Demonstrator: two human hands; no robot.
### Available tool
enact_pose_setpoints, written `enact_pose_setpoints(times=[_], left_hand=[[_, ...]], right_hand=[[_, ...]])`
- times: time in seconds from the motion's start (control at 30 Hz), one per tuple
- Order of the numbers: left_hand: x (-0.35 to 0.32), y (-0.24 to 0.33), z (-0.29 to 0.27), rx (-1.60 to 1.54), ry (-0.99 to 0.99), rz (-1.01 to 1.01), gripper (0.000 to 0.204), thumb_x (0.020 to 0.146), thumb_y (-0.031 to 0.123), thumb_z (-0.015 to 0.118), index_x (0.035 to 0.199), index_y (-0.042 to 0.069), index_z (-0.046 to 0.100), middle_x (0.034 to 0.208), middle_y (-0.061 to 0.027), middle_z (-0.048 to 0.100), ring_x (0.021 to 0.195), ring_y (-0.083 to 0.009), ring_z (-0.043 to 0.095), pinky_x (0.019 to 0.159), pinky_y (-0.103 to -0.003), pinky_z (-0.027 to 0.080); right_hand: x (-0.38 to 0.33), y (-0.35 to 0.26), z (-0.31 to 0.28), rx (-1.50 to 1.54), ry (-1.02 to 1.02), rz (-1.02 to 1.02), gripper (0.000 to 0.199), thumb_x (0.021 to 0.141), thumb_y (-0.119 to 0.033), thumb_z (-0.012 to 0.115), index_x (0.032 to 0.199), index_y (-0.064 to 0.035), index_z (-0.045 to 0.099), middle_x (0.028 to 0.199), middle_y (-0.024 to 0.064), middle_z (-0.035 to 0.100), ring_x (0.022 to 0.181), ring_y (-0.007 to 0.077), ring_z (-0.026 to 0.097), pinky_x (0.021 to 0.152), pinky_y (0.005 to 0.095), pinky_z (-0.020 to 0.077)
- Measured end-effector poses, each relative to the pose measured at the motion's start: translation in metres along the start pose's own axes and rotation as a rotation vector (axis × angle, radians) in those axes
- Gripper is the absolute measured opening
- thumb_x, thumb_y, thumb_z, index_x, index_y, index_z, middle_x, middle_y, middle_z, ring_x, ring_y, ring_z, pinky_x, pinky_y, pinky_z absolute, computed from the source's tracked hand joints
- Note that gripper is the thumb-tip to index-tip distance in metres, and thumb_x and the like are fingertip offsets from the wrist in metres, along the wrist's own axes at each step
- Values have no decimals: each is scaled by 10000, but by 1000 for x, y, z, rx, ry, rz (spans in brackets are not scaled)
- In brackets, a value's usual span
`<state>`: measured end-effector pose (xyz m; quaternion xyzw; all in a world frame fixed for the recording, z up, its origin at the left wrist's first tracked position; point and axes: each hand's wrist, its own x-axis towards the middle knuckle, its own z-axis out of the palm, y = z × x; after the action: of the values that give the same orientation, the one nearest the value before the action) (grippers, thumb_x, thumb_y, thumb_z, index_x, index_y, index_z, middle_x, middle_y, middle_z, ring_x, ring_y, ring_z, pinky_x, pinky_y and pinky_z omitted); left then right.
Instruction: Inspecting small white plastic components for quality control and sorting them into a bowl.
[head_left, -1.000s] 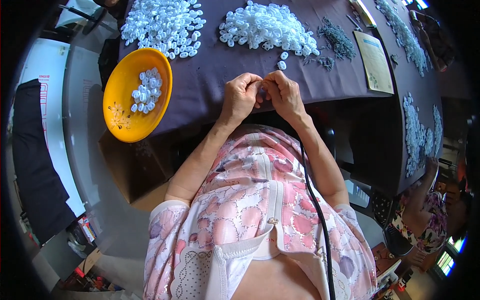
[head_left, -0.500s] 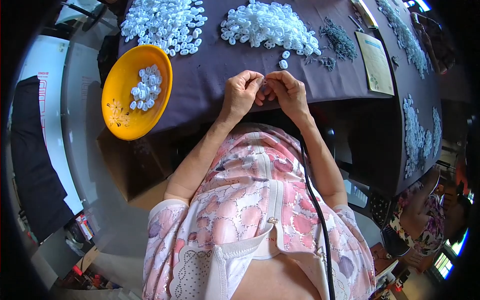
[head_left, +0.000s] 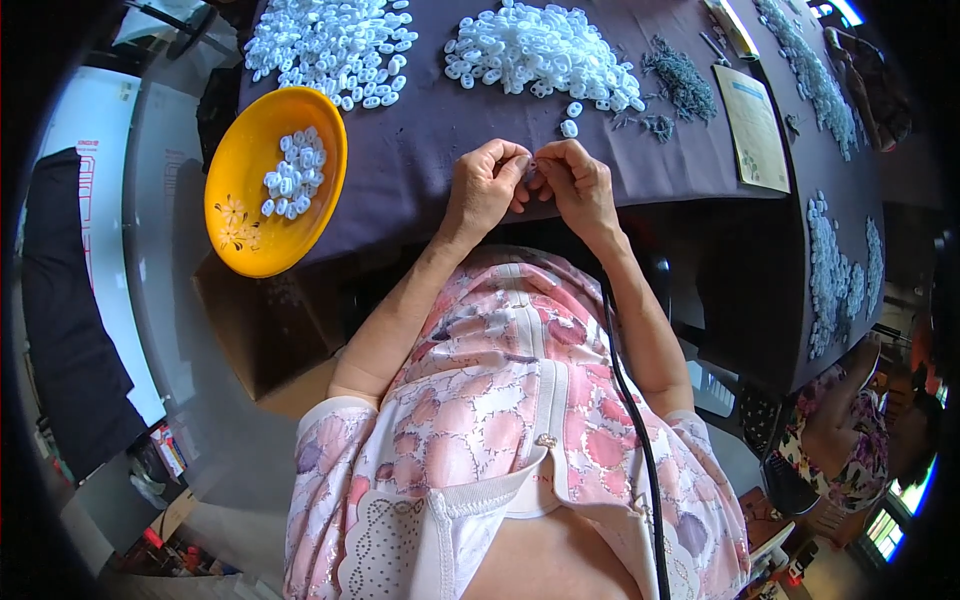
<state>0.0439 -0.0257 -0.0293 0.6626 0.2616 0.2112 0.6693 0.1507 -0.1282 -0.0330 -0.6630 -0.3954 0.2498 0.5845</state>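
My left hand (head_left: 486,188) and my right hand (head_left: 578,188) meet at the table's front edge, fingertips pinched together. Between them is something tiny that the fingers mostly hide; I cannot make out what it is. Just beyond my right hand lie two loose white plastic pieces (head_left: 569,128), small ovals with holes. Behind them spreads a large heap of the same white pieces (head_left: 540,55). To its right sits a smaller pile of tiny dark grey parts (head_left: 684,80), too fine to tell apart.
At the left, a yellow oval bowl (head_left: 232,190) holds several white pieces. Another white heap (head_left: 325,45) lies behind it. A beige packet (head_left: 752,130) rests on the dark tablecloth (head_left: 400,170). More piles (head_left: 828,270) lie far right, near another person (head_left: 850,430). A black cable (head_left: 630,400) hangs down my front.
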Motion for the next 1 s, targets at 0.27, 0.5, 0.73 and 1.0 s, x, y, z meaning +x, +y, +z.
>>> enact_pose_setpoints(times=[0.27,0.5,0.73,1.0], left_hand=[[-1,0,0,50,-7,-15,111,893,96,544,884,5,607,677,-20,601,521,-64,555,445,-202,470],[-1,-11,4,-2,64,88,93,891,65,541,885,3,610,686,-19,605,545,-68,572,461,-205,485],[0,-1,2,-107,20,54,91,874,58,564,887,-2,632,707,-30,623,597,-85,608,484,-213,509],[4,-3,-4,-305,-5,-108,131,866,71,584,952,-23,615,795,-57,633,634,-118,622,552,-229,537]], right_hand=[[-1,-1,0,-79,-10,-21,20,871,-9,534,879,1,549,679,53,597,591,91,581,519,230,472],[2,-2,7,-275,34,-163,28,856,-17,553,858,3,533,670,100,598,569,121,589,509,263,464],[-2,1,4,-38,50,7,27,862,-17,549,888,-8,547,671,47,597,571,80,550,508,230,453],[-3,0,2,10,17,-12,88,843,26,537,910,-19,573,737,25,604,610,60,548,524,209,456]])
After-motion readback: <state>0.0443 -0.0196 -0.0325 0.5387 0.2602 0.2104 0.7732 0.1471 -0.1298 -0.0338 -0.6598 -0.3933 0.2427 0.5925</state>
